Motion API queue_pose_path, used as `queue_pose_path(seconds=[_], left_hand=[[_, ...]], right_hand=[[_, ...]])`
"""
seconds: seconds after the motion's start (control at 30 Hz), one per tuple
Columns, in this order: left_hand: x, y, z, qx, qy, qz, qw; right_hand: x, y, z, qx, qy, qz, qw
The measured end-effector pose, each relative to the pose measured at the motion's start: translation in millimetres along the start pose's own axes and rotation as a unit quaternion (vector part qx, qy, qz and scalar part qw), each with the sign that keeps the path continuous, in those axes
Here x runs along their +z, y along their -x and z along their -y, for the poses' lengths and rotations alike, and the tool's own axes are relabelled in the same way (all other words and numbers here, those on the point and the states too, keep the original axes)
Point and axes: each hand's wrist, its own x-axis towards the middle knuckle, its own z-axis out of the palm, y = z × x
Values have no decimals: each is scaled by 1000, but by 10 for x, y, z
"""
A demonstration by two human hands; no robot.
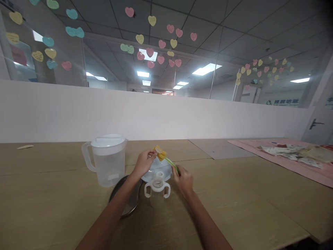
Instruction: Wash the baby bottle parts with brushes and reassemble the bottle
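Observation:
My right hand (183,178) is closed round the green handle of a brush (171,162), which slants up to the left. At its upper end is a yellow sponge head (160,153), pinched by the fingers of my left hand (144,162). Below and between my hands stands a clear baby bottle (157,194) with two white handles, its mouth open. Just behind it is a clear bowl (153,173), partly hidden by the bottle and my hands. A dark round tray (132,201) lies under my left forearm.
A lidded clear pitcher (110,165) stands on the wooden table (223,205) at the left. A pink cloth (281,159) with plastic packets (293,151) covers the far right. Behind runs a low white wall (156,118) topped by glass.

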Motion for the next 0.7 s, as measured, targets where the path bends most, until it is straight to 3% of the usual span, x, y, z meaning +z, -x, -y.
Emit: queue_pose_path(seconds=[0.37, 0.57, 0.7], left_hand=[[-10, -34, 61, -48, 57, 21, 997], [-59, -58, -13, -69, 154, -59, 984], [-106, -78, -44, -121, 294, -98, 943]], right_hand=[[-9, 7, 15, 19, -9, 19, 1000], [-29, -15, 25, 32, -35, 15, 999], [-48, -24, 67, 34, -81, 21, 996]])
